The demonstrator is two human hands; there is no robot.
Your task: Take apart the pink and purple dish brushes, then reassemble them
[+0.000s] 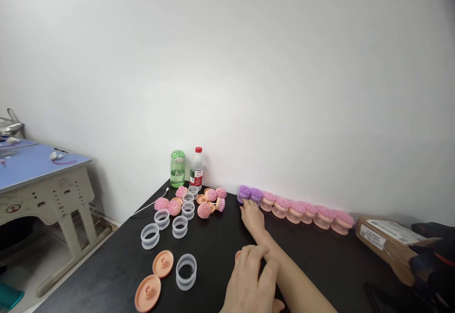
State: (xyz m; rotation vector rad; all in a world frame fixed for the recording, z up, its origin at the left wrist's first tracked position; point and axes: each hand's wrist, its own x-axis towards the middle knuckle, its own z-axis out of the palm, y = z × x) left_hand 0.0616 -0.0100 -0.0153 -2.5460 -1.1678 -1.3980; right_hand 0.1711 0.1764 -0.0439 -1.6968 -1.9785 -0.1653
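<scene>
My right hand (pixel 253 216) reaches to the back of the black table, its fingers round the lower front of a purple bristle brush (pixel 255 195). A second purple brush (pixel 243 192) stands against its left side. Pink brushes (pixel 294 211) continue the row to the right along the wall. Nearer the front edge, my left hand (pixel 249 280) is curled, palm down, with a bit of a peach piece (pixel 237 255) showing at its fingertips. The rest of that piece is hidden under the hand.
Clear rings (pixel 186 272), peach discs (pixel 148 293) and loose pink brush heads (pixel 204 210) lie on the left. A green container (pixel 177 169) and a red-capped bottle (pixel 196 168) stand by the wall. A cardboard box (pixel 386 246) is at the right; a blue desk (pixel 39 161) stands far left.
</scene>
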